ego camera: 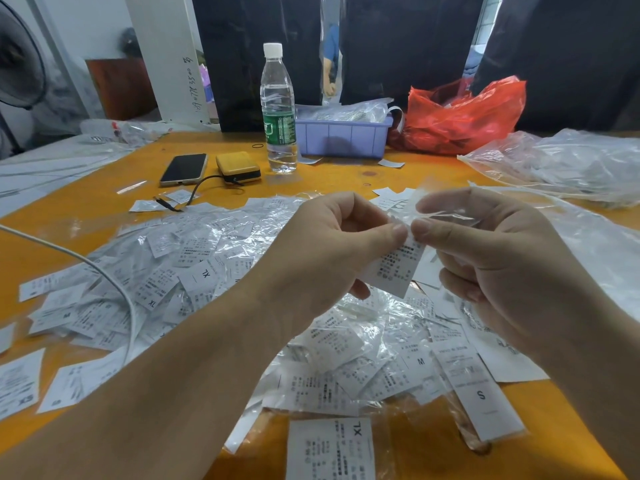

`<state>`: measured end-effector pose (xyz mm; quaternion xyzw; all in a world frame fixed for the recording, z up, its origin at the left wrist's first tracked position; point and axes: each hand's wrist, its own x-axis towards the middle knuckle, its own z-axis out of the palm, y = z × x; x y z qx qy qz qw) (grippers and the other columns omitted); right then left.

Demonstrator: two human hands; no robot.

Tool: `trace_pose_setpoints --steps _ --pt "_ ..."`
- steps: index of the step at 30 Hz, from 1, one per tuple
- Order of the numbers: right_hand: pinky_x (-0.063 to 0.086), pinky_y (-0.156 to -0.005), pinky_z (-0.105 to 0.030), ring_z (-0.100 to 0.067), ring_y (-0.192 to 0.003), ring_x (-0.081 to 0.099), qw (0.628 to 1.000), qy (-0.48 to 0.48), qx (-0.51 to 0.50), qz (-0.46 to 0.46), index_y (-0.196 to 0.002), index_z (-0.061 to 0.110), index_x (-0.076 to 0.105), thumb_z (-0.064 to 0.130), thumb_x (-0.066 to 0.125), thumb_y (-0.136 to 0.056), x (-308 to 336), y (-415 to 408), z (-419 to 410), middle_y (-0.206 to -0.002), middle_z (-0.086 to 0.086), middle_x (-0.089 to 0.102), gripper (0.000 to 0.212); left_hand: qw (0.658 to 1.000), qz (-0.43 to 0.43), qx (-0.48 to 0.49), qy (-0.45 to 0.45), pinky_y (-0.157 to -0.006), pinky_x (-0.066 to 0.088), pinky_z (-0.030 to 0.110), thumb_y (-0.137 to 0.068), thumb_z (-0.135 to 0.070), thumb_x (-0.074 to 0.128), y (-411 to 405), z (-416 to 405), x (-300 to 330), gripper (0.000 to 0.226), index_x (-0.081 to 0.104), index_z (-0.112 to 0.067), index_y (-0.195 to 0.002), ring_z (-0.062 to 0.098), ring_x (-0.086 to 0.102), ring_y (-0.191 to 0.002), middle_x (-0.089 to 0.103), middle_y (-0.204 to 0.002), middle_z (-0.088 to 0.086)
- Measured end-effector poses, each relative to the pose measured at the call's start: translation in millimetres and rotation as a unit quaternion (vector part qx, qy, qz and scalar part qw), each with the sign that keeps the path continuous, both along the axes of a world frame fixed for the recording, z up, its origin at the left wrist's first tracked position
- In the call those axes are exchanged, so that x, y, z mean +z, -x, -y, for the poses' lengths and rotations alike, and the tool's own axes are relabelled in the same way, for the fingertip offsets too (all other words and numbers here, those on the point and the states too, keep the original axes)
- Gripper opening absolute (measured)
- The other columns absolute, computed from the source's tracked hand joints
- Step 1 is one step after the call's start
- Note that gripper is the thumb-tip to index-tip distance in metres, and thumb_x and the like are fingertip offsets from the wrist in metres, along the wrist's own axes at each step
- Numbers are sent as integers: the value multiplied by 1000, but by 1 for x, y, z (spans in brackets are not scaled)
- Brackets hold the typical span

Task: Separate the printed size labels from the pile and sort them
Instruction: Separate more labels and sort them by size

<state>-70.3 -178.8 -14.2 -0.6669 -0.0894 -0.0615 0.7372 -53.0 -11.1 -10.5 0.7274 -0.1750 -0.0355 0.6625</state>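
A big pile of white printed size labels (194,271), many in clear plastic sleeves, covers the orange table (69,209). Above the pile my left hand (325,244) pinches one printed label (398,268) between thumb and forefinger at its top edge. My right hand (485,251) pinches a clear plastic sleeve (446,213) right next to that label's top. Loose labels marked XL (330,448), S (481,396) and M (420,362) lie near the table's front.
At the back stand a water bottle (278,109), a lilac tray (343,136) and a red plastic bag (460,116). A phone (183,169) and a yellow box (239,168) lie left of the bottle. Clear bags (561,164) are heaped right; a white cable (104,271) crosses the pile.
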Motion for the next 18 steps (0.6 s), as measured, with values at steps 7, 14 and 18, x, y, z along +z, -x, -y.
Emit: trace_pose_setpoints --steps 7,14,18 --pt "26 -34 -17 -4 -35 28 1000 -17 -6 -1 -89 9 64 7 73 -63 0 0 0 -56 5 57 28 1000 -11 4 7 -40 40 20 -76 -17 79 -1 -1 0 22 58 -17 -84 8 57 -49 67 -65 -2" --pt "22 -34 -19 -7 -37 20 999 -10 26 -16 -93 8 65 5 71 -66 0 -1 1 -57 -3 48 27 1000 -23 -8 -10 -42 39 20 -69 -23 81 -2 -3 1 39 54 -20 -98 6 58 -52 64 -62 -7" --pt "21 -34 -18 -7 -37 19 999 -9 35 -19 -95 9 65 4 70 -67 0 -1 1 -50 2 43 29 999 -35 -15 -17 -42 40 19 -71 -21 81 -2 -4 0 37 54 -22 -97 8 59 -54 64 -63 -6"
